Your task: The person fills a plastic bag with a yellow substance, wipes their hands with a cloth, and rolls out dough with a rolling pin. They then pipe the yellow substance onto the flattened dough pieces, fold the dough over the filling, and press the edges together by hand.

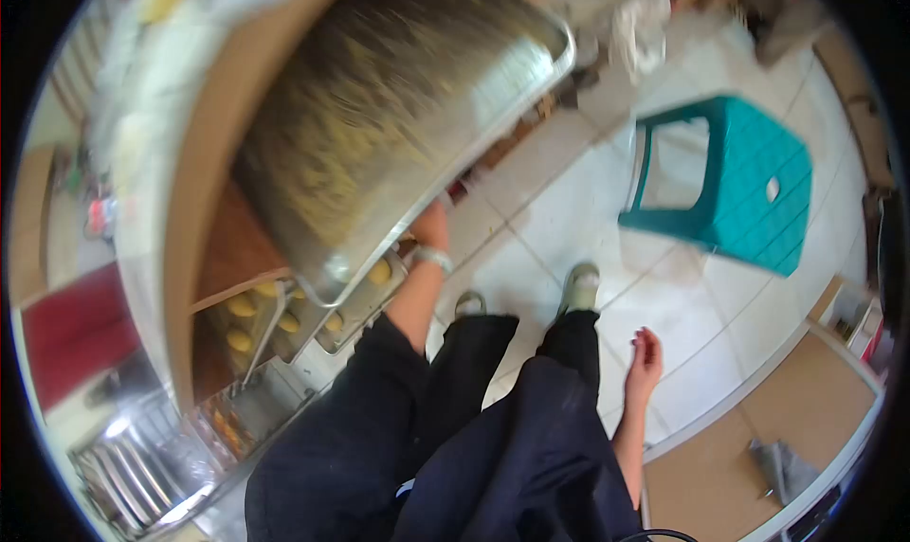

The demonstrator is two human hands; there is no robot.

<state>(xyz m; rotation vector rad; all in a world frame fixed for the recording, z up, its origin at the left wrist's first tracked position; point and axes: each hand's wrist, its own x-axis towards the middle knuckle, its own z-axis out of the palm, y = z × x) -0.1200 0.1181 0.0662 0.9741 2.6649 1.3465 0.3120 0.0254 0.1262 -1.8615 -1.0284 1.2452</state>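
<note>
A large metal tray with yellowish crumbs or streaks on its surface spans the upper left, blurred by motion. My left hand is at the tray's lower long edge, its fingers partly hidden beneath the rim. Below it, several yellow rounded pieces lie on lower trays. To the right, my right hand hangs over the tiled floor, fingers loosely bent and apart, touching nothing.
A green plastic stool stands on the white tiled floor at the right. Shiny metal pans are at lower left. A brown surface with a grey cloth is at lower right.
</note>
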